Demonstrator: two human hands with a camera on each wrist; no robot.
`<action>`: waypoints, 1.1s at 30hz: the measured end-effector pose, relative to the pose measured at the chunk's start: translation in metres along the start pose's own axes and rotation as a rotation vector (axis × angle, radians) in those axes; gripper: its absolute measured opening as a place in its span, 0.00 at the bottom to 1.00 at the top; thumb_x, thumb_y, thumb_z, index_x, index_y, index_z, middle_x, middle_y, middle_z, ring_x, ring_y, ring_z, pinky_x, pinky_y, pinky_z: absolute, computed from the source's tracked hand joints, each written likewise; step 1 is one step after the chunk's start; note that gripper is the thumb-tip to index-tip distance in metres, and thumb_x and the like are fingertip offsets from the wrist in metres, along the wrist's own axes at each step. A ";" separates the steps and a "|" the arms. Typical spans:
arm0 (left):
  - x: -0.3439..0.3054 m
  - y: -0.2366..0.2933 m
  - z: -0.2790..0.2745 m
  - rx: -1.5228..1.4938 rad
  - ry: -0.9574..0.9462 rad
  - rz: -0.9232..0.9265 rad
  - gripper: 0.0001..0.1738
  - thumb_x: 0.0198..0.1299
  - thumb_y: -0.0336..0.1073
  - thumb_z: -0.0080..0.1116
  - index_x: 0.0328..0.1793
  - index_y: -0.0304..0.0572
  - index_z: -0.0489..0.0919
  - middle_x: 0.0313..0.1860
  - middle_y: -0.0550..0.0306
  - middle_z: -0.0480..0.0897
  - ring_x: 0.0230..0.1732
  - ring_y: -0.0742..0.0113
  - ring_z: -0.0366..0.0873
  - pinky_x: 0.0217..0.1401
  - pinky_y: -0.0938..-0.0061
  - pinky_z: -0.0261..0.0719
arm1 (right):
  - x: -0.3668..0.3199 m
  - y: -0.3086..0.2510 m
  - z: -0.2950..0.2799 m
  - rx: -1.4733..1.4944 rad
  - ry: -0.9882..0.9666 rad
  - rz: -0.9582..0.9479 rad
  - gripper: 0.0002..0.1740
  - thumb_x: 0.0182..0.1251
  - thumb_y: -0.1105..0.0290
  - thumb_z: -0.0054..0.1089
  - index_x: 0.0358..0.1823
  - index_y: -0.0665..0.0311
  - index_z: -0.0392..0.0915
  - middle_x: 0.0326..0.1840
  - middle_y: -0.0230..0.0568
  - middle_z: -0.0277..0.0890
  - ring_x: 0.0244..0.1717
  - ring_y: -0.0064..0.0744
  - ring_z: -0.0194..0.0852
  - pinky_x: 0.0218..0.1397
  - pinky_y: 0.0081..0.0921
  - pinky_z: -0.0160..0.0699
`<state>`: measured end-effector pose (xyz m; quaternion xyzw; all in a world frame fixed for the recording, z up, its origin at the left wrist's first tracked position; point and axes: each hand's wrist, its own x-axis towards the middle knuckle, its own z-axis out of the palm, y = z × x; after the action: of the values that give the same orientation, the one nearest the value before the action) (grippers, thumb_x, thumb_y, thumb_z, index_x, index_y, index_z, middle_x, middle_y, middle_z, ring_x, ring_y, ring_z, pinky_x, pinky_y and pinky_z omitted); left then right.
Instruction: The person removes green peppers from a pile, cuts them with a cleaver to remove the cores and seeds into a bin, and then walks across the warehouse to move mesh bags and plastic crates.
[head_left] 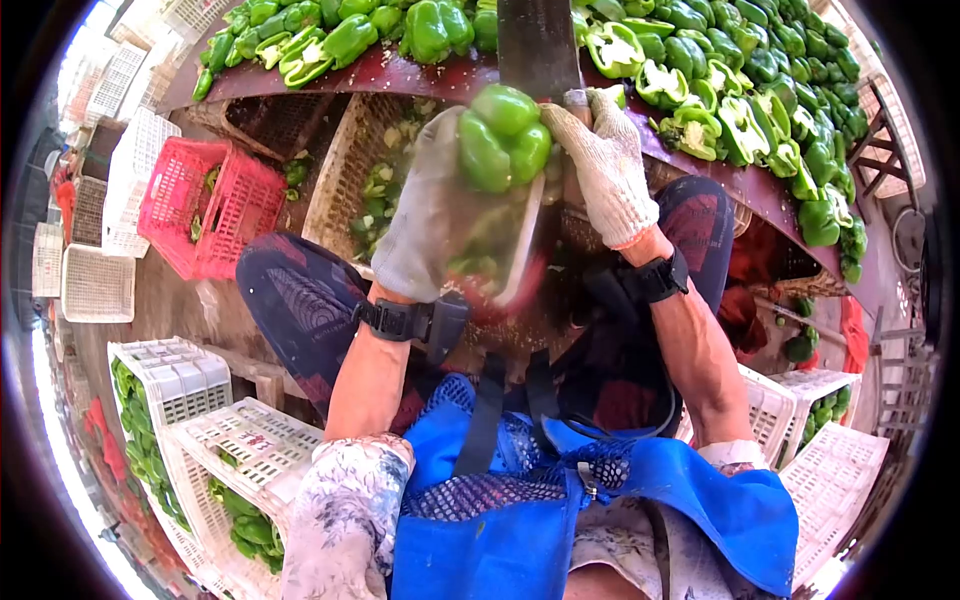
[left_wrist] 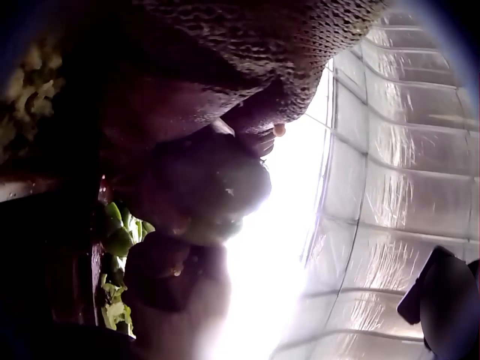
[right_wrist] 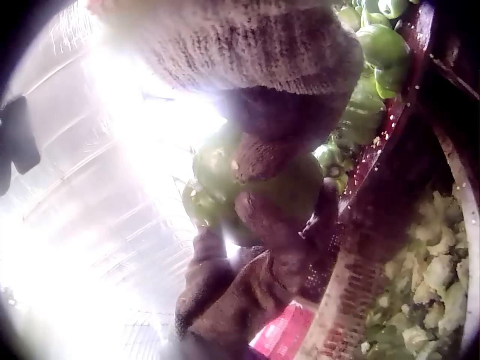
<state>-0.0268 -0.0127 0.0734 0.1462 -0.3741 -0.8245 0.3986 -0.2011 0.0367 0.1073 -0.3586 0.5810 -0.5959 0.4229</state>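
In the head view, my gloved left hand point(head_left: 422, 205), blurred, holds a whole green bell pepper point(head_left: 503, 140) above a pale crate. My gloved right hand point(head_left: 603, 165) is just to its right, thumb and fingers spread apart, with the thumb tip right at the pepper's side. From the right wrist, the bell pepper point(right_wrist: 262, 180) shows between the dark-coated fingertips of both gloves, the right hand point(right_wrist: 285, 82) above and the left hand point(right_wrist: 225, 289) below. The left wrist view is dark; there the left glove point(left_wrist: 225, 60) covers part of the bell pepper point(left_wrist: 202, 184).
A dark red table point(head_left: 440, 75) bears a heap of green peppers point(head_left: 760, 60), some cut open. An upright dark post point(head_left: 540, 45) stands ahead. Below is a crate point(head_left: 335, 185) with pepper scraps. A pink crate point(head_left: 212, 210) and white crates point(head_left: 245, 440) stand around my legs.
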 end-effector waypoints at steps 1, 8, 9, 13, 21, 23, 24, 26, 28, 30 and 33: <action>-0.002 -0.001 0.003 -0.045 -0.013 -0.013 0.36 0.78 0.62 0.49 0.83 0.53 0.62 0.78 0.53 0.69 0.73 0.55 0.74 0.65 0.56 0.86 | -0.001 -0.001 0.001 -0.010 0.012 0.004 0.13 0.76 0.63 0.63 0.48 0.65 0.74 0.28 0.34 0.76 0.20 0.24 0.76 0.21 0.24 0.77; -0.003 -0.009 0.006 -0.247 -0.048 -0.077 0.35 0.76 0.65 0.48 0.79 0.52 0.67 0.72 0.53 0.76 0.68 0.53 0.79 0.65 0.54 0.87 | -0.006 -0.017 -0.004 0.022 -0.186 0.111 0.21 0.69 0.58 0.72 0.49 0.65 0.75 0.33 0.35 0.76 0.26 0.22 0.77 0.24 0.22 0.79; -0.003 -0.009 0.009 -0.226 -0.027 -0.075 0.35 0.76 0.65 0.48 0.78 0.52 0.68 0.71 0.53 0.77 0.68 0.53 0.80 0.65 0.54 0.88 | -0.009 -0.020 -0.003 -0.054 -0.146 0.037 0.24 0.66 0.57 0.74 0.51 0.66 0.75 0.36 0.36 0.76 0.30 0.24 0.78 0.28 0.23 0.80; -0.003 -0.016 0.016 -0.192 0.004 -0.029 0.35 0.76 0.65 0.50 0.77 0.52 0.69 0.70 0.52 0.78 0.66 0.55 0.80 0.62 0.56 0.89 | -0.012 -0.016 -0.001 -0.350 -0.069 -0.185 0.38 0.55 0.57 0.82 0.61 0.69 0.72 0.43 0.41 0.80 0.40 0.30 0.81 0.42 0.28 0.83; -0.003 -0.013 0.039 -0.098 0.159 -0.018 0.33 0.70 0.68 0.56 0.67 0.53 0.75 0.60 0.59 0.80 0.59 0.67 0.78 0.63 0.65 0.78 | -0.012 -0.006 -0.009 -0.441 -0.054 -0.323 0.36 0.57 0.58 0.80 0.61 0.69 0.72 0.42 0.40 0.81 0.40 0.30 0.80 0.47 0.30 0.80; 0.001 -0.021 0.039 -0.068 0.203 0.082 0.33 0.71 0.68 0.55 0.67 0.51 0.75 0.60 0.57 0.80 0.60 0.65 0.78 0.64 0.62 0.79 | -0.012 -0.004 -0.012 -0.441 -0.017 -0.314 0.34 0.57 0.56 0.80 0.60 0.67 0.76 0.44 0.37 0.79 0.45 0.29 0.77 0.53 0.31 0.78; 0.003 -0.022 0.038 -0.051 0.223 0.135 0.33 0.72 0.67 0.54 0.67 0.50 0.75 0.60 0.56 0.80 0.60 0.64 0.78 0.65 0.61 0.79 | -0.009 -0.003 -0.014 -0.404 -0.025 -0.278 0.35 0.56 0.57 0.80 0.60 0.68 0.76 0.43 0.36 0.79 0.43 0.28 0.76 0.51 0.30 0.79; 0.005 -0.012 0.037 -0.195 0.219 0.080 0.33 0.72 0.66 0.54 0.67 0.47 0.74 0.60 0.54 0.80 0.61 0.60 0.79 0.66 0.58 0.80 | -0.006 -0.003 -0.012 -0.316 0.001 -0.246 0.32 0.57 0.61 0.79 0.58 0.69 0.76 0.38 0.33 0.79 0.34 0.22 0.75 0.39 0.24 0.78; 0.007 -0.008 0.026 -0.291 0.192 0.067 0.33 0.70 0.62 0.56 0.66 0.43 0.74 0.60 0.50 0.80 0.62 0.55 0.80 0.66 0.55 0.81 | -0.002 0.002 -0.012 -0.238 0.008 -0.237 0.28 0.59 0.63 0.78 0.56 0.69 0.76 0.36 0.32 0.78 0.31 0.19 0.74 0.34 0.22 0.77; 0.006 -0.010 0.010 -0.245 0.098 0.148 0.29 0.74 0.55 0.56 0.70 0.42 0.73 0.66 0.47 0.79 0.66 0.51 0.79 0.70 0.49 0.80 | -0.001 0.004 -0.010 -0.192 0.020 -0.234 0.23 0.63 0.67 0.75 0.55 0.68 0.76 0.32 0.31 0.78 0.26 0.17 0.73 0.27 0.21 0.75; 0.002 -0.003 0.017 -0.173 0.125 0.255 0.27 0.72 0.44 0.59 0.73 0.44 0.72 0.68 0.46 0.78 0.67 0.48 0.79 0.72 0.46 0.80 | -0.005 -0.003 -0.009 -0.090 0.024 -0.084 0.23 0.65 0.67 0.74 0.56 0.67 0.75 0.31 0.32 0.77 0.25 0.18 0.72 0.23 0.21 0.74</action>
<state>-0.0388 -0.0043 0.0829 0.1136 -0.2915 -0.7858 0.5335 -0.2076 0.0445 0.1102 -0.3943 0.5964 -0.5907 0.3740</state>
